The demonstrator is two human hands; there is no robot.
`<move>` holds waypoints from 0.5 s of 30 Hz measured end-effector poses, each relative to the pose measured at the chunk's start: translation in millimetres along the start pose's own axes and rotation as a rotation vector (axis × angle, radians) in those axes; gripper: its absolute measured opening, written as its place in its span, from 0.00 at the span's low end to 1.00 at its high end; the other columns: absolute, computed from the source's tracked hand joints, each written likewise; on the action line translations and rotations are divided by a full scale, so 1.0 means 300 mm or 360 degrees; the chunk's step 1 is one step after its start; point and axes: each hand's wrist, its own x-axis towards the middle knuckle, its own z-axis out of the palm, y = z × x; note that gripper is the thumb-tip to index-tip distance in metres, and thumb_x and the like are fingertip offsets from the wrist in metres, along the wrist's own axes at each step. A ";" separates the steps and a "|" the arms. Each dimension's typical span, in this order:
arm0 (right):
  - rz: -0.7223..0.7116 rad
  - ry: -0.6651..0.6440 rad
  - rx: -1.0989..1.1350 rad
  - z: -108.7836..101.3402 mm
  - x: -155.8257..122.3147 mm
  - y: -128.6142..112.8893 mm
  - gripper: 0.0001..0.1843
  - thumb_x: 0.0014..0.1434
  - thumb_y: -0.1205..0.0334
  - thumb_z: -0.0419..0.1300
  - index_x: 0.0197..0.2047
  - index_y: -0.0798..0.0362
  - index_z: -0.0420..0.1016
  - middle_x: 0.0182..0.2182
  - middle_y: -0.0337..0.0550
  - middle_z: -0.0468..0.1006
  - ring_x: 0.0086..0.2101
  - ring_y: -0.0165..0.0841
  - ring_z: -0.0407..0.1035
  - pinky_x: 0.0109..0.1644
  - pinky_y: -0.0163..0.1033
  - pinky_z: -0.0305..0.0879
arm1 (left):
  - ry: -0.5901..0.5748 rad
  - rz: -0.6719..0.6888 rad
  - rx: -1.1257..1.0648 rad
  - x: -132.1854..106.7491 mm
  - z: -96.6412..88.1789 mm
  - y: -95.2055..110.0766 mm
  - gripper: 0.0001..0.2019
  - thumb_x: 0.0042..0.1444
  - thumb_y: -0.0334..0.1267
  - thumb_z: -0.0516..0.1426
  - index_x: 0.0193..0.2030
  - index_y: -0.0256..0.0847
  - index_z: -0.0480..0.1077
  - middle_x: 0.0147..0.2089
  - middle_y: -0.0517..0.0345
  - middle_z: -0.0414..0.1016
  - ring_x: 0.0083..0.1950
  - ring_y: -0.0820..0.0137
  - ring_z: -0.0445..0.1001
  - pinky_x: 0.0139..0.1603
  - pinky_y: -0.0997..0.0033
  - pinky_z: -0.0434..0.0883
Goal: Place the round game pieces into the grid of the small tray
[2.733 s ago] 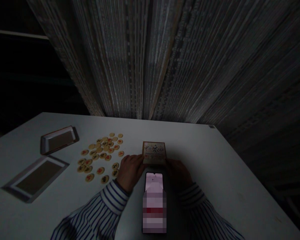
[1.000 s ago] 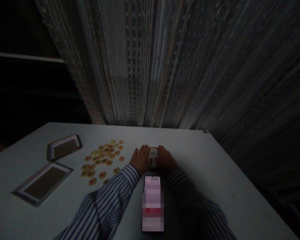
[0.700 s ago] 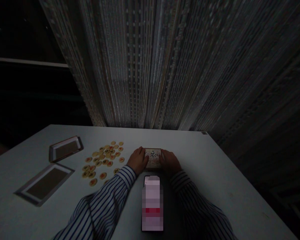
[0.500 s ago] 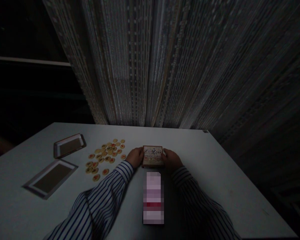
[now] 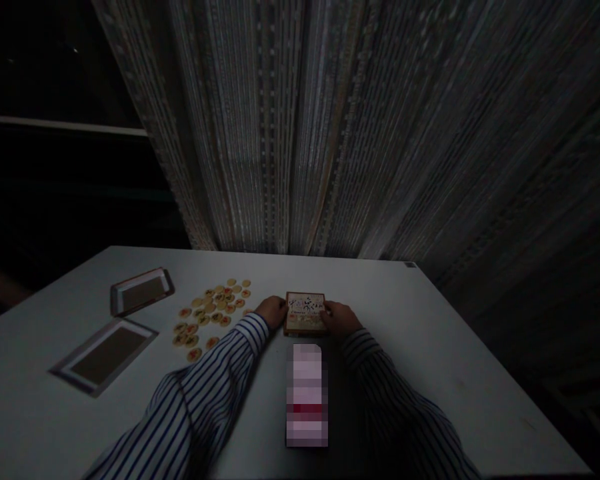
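Left grip point(image 5: 271, 311) and right grip point(image 5: 341, 319) have slid out to the sides of the printed box point(image 5: 305, 313), fingers together, pinching it evenly between them, flat on the surface point(image 5: 410, 360).

The left hand point(image 5: 271, 311) and right hand point(image 5: 341, 319) clasp opposite sides of a printed cardboard box point(image 5: 305, 313) lying on a white table point(image 5: 430, 373), with a pixelated smartphone point(image 5: 307, 395) just below the grip between the striped sleeves point(image 5: 205, 393). Round game pieces point(image 5: 211, 312) lie in a loose cluster just left of the left hand, and two shallow rectangular trays point(image 5: 141, 291) sit farther left, well apart from the grip, below a hanging curtain point(image 5: 330, 133).
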 end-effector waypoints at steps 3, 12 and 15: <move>0.0008 -0.0011 -0.0010 -0.002 0.002 0.001 0.16 0.57 0.63 0.50 0.44 0.54 0.75 0.41 0.48 0.78 0.41 0.37 0.71 0.43 0.37 0.63 | -0.0075 -0.0040 -0.0035 0.006 -0.008 0.007 0.13 0.59 0.40 0.53 0.48 0.37 0.67 0.48 0.51 0.70 0.45 0.66 0.71 0.45 0.59 0.70; 0.0033 -0.0044 -0.0049 -0.001 0.007 0.007 0.15 0.57 0.63 0.51 0.44 0.55 0.75 0.41 0.50 0.78 0.42 0.36 0.71 0.43 0.36 0.63 | -0.0124 -0.0147 -0.0183 0.011 -0.019 0.027 0.15 0.58 0.41 0.53 0.51 0.38 0.65 0.51 0.51 0.67 0.47 0.64 0.70 0.45 0.58 0.70; 0.0031 -0.0060 -0.0054 -0.005 0.006 0.004 0.15 0.57 0.64 0.51 0.44 0.55 0.75 0.41 0.50 0.78 0.42 0.37 0.71 0.44 0.36 0.63 | -0.0123 -0.0175 -0.0252 0.014 -0.019 0.023 0.16 0.58 0.41 0.53 0.51 0.37 0.65 0.51 0.51 0.68 0.47 0.64 0.70 0.45 0.57 0.70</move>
